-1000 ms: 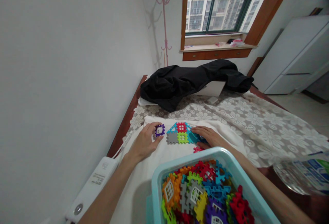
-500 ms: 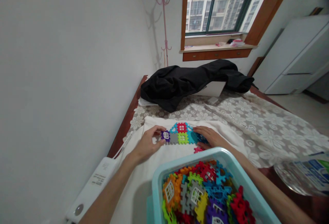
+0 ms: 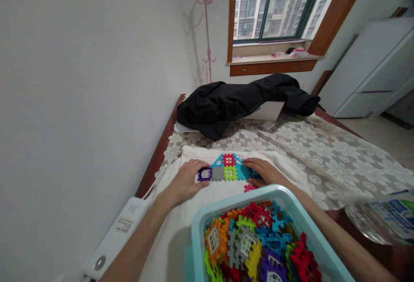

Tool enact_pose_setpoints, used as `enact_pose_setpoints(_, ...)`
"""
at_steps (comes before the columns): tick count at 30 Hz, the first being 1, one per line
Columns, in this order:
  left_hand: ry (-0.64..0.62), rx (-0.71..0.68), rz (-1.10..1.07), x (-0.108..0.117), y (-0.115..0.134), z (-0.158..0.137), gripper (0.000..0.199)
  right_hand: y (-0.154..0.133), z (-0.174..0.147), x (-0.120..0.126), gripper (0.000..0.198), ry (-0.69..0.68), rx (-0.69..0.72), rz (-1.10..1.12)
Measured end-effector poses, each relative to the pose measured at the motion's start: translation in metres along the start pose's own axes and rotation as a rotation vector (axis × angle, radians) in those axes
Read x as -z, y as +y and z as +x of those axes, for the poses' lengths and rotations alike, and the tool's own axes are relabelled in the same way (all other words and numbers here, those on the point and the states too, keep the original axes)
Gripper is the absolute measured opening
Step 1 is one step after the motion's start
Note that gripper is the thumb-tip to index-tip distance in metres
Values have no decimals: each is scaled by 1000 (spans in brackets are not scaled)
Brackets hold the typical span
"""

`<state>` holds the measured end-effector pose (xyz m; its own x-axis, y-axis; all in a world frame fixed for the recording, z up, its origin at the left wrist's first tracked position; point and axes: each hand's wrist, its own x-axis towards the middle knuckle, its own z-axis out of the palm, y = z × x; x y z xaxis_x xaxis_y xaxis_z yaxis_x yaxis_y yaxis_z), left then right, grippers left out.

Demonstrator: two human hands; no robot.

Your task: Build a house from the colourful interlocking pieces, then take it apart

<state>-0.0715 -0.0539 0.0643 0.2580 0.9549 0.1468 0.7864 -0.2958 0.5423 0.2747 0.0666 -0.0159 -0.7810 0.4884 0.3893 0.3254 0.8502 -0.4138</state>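
The left hand (image 3: 184,182) is pinching a purple tile (image 3: 205,173) between thumb and fingers, pressing it against the gray tile (image 3: 217,173) at the 9 o'clock edge of the flat tile assembly (image 3: 228,167) on the white cloth (image 3: 181,213). The right hand (image 3: 263,172) is lying flat, fingers extended, on the assembly's 3 o'clock side. A teal bin (image 3: 200,230) of tiles is sitting at 6 o'clock.

A home room: lace-covered table (image 3: 323,152), coat stand (image 3: 206,27), jacket (image 3: 239,98), apartment-view window (image 3: 274,6)
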Motion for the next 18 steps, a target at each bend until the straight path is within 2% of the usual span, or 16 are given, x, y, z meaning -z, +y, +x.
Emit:
enact_pose_setpoints(8, -17, 63, -99, 1, -4, -1, 50, 0, 0, 1, 44, -17, 26, -47)
enact_pose_setpoints(18, 15, 33, -45, -2, -4, 1, 42, 9, -3, -4, 40, -38, 46, -80)
